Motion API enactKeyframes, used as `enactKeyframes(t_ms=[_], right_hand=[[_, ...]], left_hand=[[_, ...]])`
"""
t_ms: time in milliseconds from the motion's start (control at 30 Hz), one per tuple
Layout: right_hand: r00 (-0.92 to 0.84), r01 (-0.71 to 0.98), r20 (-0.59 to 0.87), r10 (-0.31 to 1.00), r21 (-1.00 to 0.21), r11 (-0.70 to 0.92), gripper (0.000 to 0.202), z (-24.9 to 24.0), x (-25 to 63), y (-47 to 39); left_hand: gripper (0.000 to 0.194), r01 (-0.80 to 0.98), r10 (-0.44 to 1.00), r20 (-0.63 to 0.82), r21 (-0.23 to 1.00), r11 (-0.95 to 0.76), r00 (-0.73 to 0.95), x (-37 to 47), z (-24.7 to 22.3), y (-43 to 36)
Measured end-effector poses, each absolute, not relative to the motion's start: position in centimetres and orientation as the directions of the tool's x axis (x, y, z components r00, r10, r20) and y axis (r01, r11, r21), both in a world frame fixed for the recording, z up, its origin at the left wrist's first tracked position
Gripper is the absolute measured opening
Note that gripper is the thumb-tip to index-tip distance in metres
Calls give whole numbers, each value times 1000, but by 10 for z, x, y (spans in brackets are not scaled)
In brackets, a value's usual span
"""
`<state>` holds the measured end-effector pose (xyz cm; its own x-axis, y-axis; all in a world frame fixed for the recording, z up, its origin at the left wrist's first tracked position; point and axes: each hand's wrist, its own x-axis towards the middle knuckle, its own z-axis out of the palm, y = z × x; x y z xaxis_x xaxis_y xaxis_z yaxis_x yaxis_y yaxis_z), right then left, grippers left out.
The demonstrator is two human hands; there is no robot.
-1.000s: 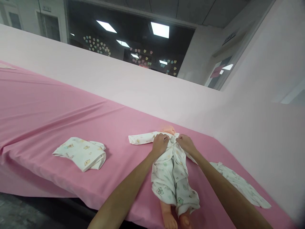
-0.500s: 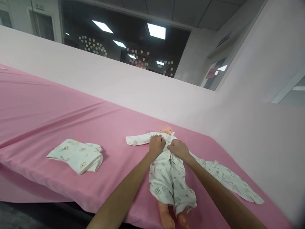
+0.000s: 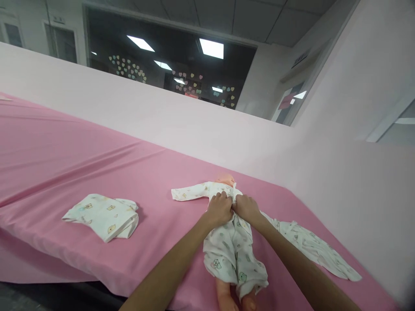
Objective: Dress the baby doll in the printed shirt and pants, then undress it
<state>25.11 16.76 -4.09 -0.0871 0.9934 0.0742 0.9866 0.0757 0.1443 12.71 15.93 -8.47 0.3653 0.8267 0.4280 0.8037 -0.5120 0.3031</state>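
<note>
A baby doll (image 3: 225, 178) lies on its back on the pink-covered table, its feet toward me. It wears a white printed baby shirt (image 3: 194, 191) and matching baby pants (image 3: 223, 250). One sleeve stretches out to the left. Over the doll's chest, my left hand (image 3: 220, 209) is closed on the shirt front. Right beside it, my right hand (image 3: 248, 208) pinches the other edge of the shirt front, the two hands nearly touching. My fingers hide the exact spot they grip. Bare doll feet (image 3: 226, 300) show below the pant legs.
A folded white printed cloth (image 3: 105, 216) lies to the left on the pink sheet (image 3: 155, 181). Another crumpled white printed garment (image 3: 314, 246) stretches along the right side. A pale wall (image 3: 181, 125) with a window (image 3: 168, 56) runs behind the table.
Both hands have moved closer together and slightly down over the doll's chest, still holding the shirt front. The doll and the other garments stay in place.
</note>
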Motion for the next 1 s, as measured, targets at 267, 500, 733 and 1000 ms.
enactKeyframes(t_ms=[267, 500, 733, 1000], right_hand=[[-133, 989, 88, 987, -56, 139, 13, -39, 267, 167], [-276, 902, 90, 957, -320, 291, 16, -32, 280, 159], [-299, 750, 10, 954, -616, 242, 35, -44, 291, 160], [106, 765, 156, 982, -644, 19, 26, -50, 345, 170]], left_hand=[[18, 794, 827, 446, 333, -508, 342, 127, -89, 164], [24, 726, 781, 498, 365, -582, 376, 129, -91, 171], [31, 578, 755, 505, 493, -650, 418, 123, -86, 175], [23, 722, 898, 416, 578, -380, 140, 85, -86, 201]])
